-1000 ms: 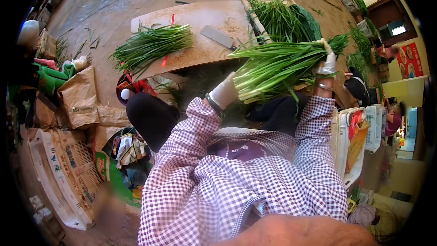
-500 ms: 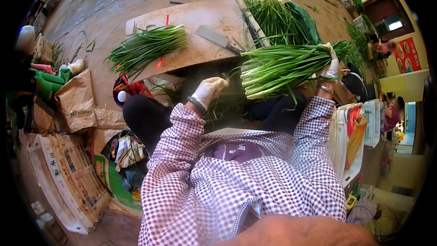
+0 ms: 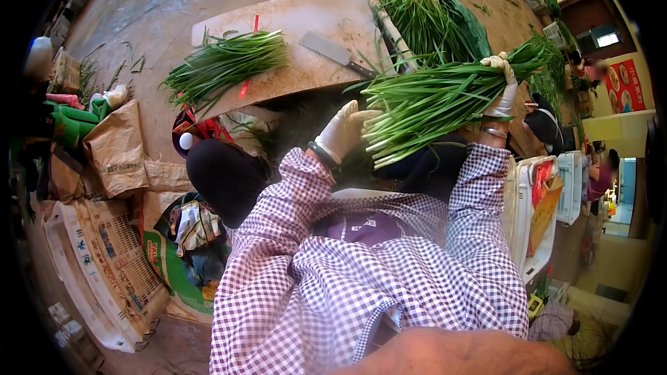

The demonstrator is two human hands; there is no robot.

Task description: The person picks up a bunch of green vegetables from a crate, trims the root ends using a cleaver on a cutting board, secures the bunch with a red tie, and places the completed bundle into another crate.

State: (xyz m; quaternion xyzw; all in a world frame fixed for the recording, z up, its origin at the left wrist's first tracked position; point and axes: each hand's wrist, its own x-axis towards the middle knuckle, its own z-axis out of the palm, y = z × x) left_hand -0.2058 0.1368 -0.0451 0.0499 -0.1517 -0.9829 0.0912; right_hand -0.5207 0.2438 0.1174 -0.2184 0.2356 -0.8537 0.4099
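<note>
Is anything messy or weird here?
Yes, a bit messy: loose green scraps lie scattered on the floor left of the board, and the board itself has brown, dirty-looking smears.

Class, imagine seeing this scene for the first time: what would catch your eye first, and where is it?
First comes the large bunch of long green stalks in the gloved right hand, its pale ends beside the gloved left hand. Ahead and to the left, a second green bunch lies on a pale board, with a broad-bladed knife to its right.
</note>
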